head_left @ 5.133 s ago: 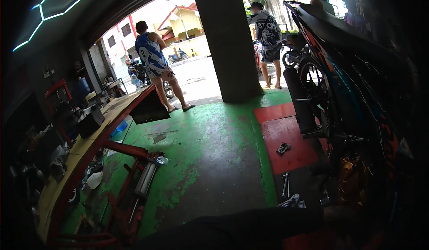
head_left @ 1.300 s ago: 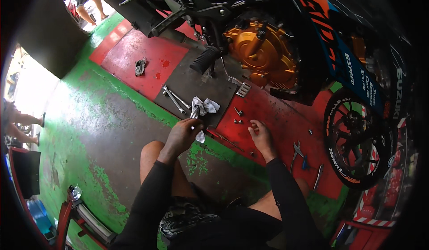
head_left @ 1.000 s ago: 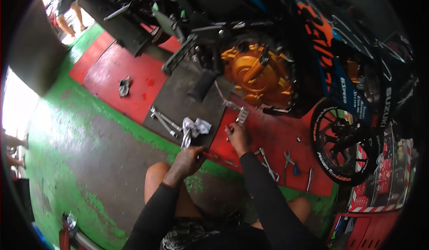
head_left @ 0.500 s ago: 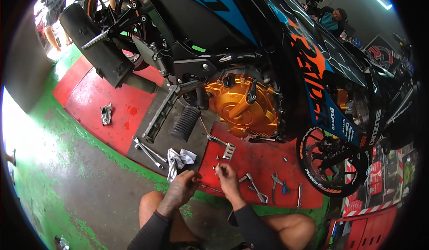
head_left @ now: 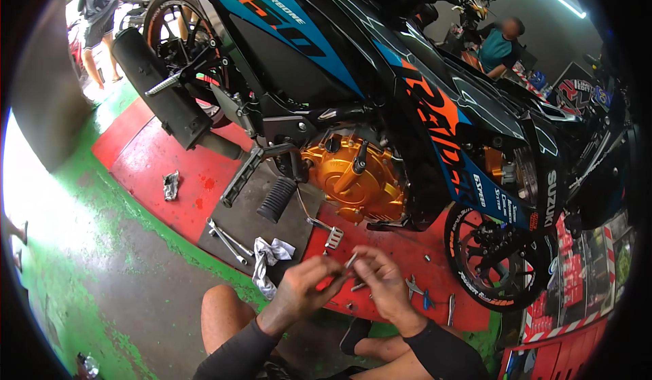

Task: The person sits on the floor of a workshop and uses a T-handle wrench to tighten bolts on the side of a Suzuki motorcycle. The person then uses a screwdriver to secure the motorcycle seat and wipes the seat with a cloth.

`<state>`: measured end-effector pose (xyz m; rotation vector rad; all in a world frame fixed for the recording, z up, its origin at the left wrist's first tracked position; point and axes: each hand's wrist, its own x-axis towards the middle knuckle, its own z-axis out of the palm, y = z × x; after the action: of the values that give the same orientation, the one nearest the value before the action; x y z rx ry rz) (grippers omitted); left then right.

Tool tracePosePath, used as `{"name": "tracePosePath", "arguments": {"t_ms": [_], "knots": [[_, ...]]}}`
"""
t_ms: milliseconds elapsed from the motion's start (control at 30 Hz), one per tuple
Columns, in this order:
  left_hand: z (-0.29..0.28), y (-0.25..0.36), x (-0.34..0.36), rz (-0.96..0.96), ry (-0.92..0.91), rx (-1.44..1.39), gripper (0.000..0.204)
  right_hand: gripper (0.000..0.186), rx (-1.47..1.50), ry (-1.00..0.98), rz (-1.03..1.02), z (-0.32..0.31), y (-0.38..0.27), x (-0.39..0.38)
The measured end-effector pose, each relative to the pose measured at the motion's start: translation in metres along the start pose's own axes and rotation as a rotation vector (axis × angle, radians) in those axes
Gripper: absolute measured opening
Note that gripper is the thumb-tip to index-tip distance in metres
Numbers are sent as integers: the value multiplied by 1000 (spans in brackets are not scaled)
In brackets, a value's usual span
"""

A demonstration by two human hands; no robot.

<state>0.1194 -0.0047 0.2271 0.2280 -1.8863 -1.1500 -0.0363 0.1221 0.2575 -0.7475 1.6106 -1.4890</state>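
Observation:
In front of the motorcycle [head_left: 305, 88] my two hands meet at a small, slim silver metal piece [head_left: 350, 261]. My left hand [head_left: 305, 286] is closed, thumb and fingertips pinched at its lower end. My right hand [head_left: 384, 281] comes from the other side, thumb and curled fingers pressed on the piece. Its exact kind is too small to tell, and fingers cover part of it. Beyond the hands sit the foot pedal [head_left: 333, 238], the black rubber footrest [head_left: 277, 200] and the gold engine cover [head_left: 356, 179].
Left of my hands lie a white rag [head_left: 268, 263] and two long wrenches [head_left: 229, 241] by the mat's edge. Pliers [head_left: 427, 300] and a slim metal tool [head_left: 451, 309] rest right on the red platform [head_left: 142, 149]. Another person [head_left: 499, 46] is behind the motorcycle.
Both hands have risen and shifted right, coming together at the small metal piece; before, they were apart and lower. The view has shifted slightly.

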Motion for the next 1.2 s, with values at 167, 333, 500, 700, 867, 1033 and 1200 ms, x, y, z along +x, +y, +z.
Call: {"name": "tracePosePath", "arguments": {"t_ms": [167,333,500,700,867,1033,1200], "knots": [[-3,19,135,231,486,123,21,28,30,14,-241,-1,-45,-4],[4,5,204,171,546,-31,18,28,-92,-103,-350,-2,-59,-14],[6,-5,204,97,491,-31,19,27,-150,-75,-392,-13,-58,-11],[4,-10,215,138,449,-96,19,25,-215,-51,-401,-20,-50,-8],[5,-11,215,156,455,-8,18,25,-264,-44,-432,-19,-51,-7],[6,-11,234,288,526,233,17,23,-347,10,-400,-19,-52,-4],[16,-21,239,388,674,73,20,23,-318,27,-448,-15,-52,-4]]}}
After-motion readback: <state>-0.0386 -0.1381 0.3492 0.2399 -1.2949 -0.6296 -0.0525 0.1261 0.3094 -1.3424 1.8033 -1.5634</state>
